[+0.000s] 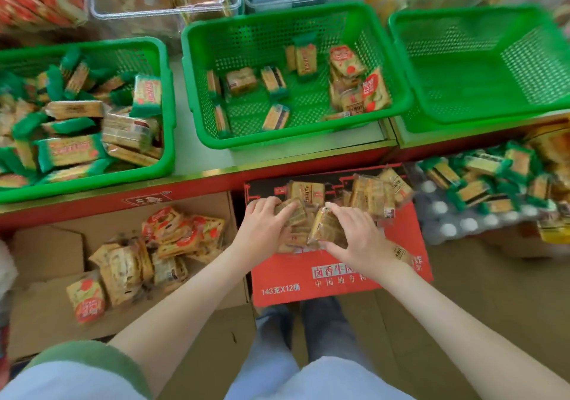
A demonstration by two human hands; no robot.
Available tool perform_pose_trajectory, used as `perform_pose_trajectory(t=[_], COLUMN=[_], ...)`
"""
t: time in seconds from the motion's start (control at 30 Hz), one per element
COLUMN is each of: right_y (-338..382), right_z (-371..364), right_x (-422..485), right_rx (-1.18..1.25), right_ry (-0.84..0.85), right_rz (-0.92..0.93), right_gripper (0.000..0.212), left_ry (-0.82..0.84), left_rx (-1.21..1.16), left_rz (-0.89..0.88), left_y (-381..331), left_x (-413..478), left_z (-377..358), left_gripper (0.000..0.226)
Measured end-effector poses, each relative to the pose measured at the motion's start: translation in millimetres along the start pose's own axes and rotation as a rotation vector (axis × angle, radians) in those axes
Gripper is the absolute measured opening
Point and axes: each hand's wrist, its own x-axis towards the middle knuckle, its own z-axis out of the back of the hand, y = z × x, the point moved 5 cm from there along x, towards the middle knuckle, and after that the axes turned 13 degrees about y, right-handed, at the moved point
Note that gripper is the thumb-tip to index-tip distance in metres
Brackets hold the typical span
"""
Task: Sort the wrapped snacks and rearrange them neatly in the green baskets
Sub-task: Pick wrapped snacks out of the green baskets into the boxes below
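Both hands work on a pile of tan snacks [374, 194] lying on a red carton [324, 276], below the front edge of the counter [197, 152].

Left hand [265, 227]: fingers curled over the top of several packets at the left of the pile, gripping them.
Right hand [361, 239]: fingers and thumb closed round one packet standing on its edge. Its long axis runs roughly from near to far, leaning a little left.
The hands sit close together, with packets bunched between them. More loose tan packets lie past the right hand, toward the far right corner of the carton.

On the counter, three green baskets:
- left basket [92, 180]: heaped with green-ended packets, untidy.
- middle basket [277, 142]: a few scattered packets on the floor, with a small stack against its right wall.
- right basket [462, 125]: nothing visible in it.

Key relation: the middle basket lies straight ahead of the hands and higher up, across the counter's front edge. The right basket lies ahead and to the right, nearer the right hand.

Judgement: the step in hand is gathering a handful. The lift must clear the counter edge and the basket rim. Which basket suits the tan packets cannot be told for certain.

Other stock: a cardboard box [46, 307] to the left holds red-printed packets.
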Motion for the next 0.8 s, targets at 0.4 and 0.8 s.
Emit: perform_pose_trajectory(t=[0.4,0.8], right_y=[-46,10], right_z=[-86,15], right_x=[-9,14], right_rx=[-0.146,-0.209], right_ry=[0.341,-0.210], right_rz=[-0.167,0.165], right_gripper=[0.067,0.044], left_ry=[0.037,-0.250], left_rx=[-0.038,-0.080], left_rz=[-0.007,-0.125], left_y=[-5,-7], left_x=[-17,14], left_z=[-8,60], left_gripper=[0.063,0.042])
